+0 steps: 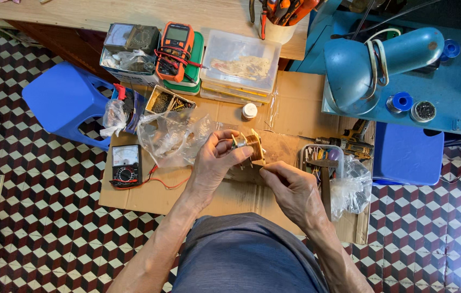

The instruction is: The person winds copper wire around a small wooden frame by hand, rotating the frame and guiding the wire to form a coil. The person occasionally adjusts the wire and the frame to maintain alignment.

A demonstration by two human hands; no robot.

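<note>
Clearly, the left hand (214, 163) pinches a small tan coil bobbin (253, 145) while the right hand's (292, 192) grip nips its lower edge.

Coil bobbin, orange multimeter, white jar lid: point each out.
coil bobbin (253, 145), head view, on its copper winding.
orange multimeter (174, 50), head view, middle of its body.
white jar lid (249, 110), head view, top face.

Bare cardboard sheet (149, 198) lies open near the knees — plastic bags (173, 138), hammer (325, 182) flank both sides.

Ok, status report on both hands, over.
Left hand grips small coil bobbin. Right hand pinched shut at its lower edge. Clear plastic bag alongside.
</note>
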